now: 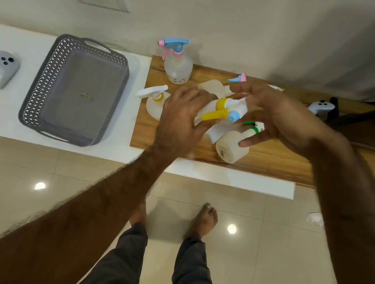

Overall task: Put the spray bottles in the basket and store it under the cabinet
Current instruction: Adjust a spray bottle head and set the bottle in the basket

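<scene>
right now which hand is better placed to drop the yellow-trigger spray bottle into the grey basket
Left. The left hand already grips the yellow-trigger spray bottle on the side nearer the grey plastic lattice basket. The right hand is farther away and would have to cross over.

Home — tiled floor [73, 197], bare feet [203, 221]

white counter [0, 110] – grey basket [42, 83], wooden board [277, 162]
</scene>
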A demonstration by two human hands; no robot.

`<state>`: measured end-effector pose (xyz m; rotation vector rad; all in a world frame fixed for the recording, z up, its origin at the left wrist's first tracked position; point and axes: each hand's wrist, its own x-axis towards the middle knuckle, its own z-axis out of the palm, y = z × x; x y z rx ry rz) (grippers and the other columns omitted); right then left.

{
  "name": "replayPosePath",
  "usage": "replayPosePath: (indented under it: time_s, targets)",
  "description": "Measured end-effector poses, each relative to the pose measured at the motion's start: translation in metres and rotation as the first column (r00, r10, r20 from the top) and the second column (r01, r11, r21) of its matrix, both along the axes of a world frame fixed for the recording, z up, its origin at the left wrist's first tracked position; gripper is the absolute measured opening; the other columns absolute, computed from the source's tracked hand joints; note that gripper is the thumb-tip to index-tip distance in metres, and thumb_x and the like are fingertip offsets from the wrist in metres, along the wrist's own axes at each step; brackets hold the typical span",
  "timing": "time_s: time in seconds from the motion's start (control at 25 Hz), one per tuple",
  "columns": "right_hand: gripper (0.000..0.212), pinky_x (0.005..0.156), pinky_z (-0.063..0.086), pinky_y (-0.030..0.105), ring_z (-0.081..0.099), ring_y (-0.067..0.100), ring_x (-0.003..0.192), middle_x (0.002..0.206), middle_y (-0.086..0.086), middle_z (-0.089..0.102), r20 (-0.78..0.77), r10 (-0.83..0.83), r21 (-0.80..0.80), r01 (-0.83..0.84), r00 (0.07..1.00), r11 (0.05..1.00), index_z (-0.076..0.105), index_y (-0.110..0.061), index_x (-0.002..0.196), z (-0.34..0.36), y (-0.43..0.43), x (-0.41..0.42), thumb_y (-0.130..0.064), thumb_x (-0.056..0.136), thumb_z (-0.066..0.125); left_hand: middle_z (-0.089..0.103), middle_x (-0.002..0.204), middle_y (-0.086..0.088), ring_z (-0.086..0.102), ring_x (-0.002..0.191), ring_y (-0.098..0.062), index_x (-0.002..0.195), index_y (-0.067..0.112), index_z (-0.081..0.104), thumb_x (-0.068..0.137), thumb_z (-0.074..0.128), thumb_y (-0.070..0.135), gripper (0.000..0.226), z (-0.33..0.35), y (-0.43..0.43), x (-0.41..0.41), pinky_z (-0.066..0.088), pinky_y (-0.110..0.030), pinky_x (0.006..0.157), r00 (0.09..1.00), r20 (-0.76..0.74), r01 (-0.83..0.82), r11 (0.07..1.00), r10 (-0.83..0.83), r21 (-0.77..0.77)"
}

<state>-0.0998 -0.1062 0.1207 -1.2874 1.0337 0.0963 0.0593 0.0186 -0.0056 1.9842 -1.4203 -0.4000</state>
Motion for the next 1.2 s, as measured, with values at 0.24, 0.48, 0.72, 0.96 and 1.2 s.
replayPosePath:
  time_s: [0.24,0.48,0.72,0.96,1.2]
  targets:
    - [0.030,0.084,0.057,0.049,0.071,0.022,0.089,0.097,0.005,0.076,-0.117,0.295,-0.647,-0.298,0.948,0.701,0.075,-0.014,0.105,-0.012,-0.007,0.001,-0.035,0.084,0.073,0.073,0.129,-0.008,0.060,0.125,-0.034,0.128,0.013,0.071,0.093,0.073,0.041,0.045,-0.001,0.000,-0.002,0.050,-0.050,0.104,0.999,-0.036,-0.007,1.000,0.006,-0.020]
    - [0.068,0.065,0.056,0.036,0.067,0.014,0.063,0.067,-0.001,0.069,-0.369,-0.093,-0.758,-0.241,0.925,0.606,0.068,-0.021,0.073,-0.018,0.021,0.026,-0.084,0.079,0.044,0.072,0.131,-0.003,0.059,0.126,-0.030,0.135,0.017,0.068,0.094,0.072,0.042,0.049,0.001,-0.003,-0.004,0.051,-0.051,0.103,0.996,-0.050,-0.078,0.997,0.077,-0.021]
    - [0.069,0.115,0.032,0.050,0.027,0.031,0.149,0.161,0.009,0.031,-0.351,0.353,-0.853,-0.452,0.867,0.261,0.052,-0.025,0.141,0.007,0.010,0.011,-0.038,0.077,0.075,0.073,0.128,-0.004,0.061,0.122,-0.028,0.129,0.017,0.070,0.093,0.075,0.043,0.045,-0.001,0.002,0.000,0.049,-0.045,0.103,0.995,-0.059,-0.079,0.997,0.078,-0.007]
    - [0.043,0.105,0.035,0.048,0.056,0.029,0.117,0.114,0.004,0.071,-0.554,0.360,-0.781,-0.618,0.751,0.088,0.077,-0.027,0.106,0.011,0.001,0.017,-0.060,0.086,0.059,0.073,0.129,-0.004,0.060,0.123,-0.029,0.129,0.018,0.070,0.092,0.073,0.045,0.046,0.001,0.005,-0.001,0.050,-0.049,0.103,0.998,-0.058,-0.036,0.999,0.037,0.022]
    - [0.072,0.054,0.031,0.030,0.043,0.021,0.050,0.053,0.005,0.044,-0.507,-0.055,-0.774,-0.426,0.860,0.467,0.053,-0.012,0.058,-0.002,0.010,0.032,-0.071,0.096,0.035,0.072,0.128,-0.005,0.059,0.123,-0.030,0.129,0.015,0.070,0.093,0.074,0.042,0.045,0.003,0.003,-0.007,0.046,-0.045,0.102,0.999,-0.033,-0.004,1.000,0.004,0.008]
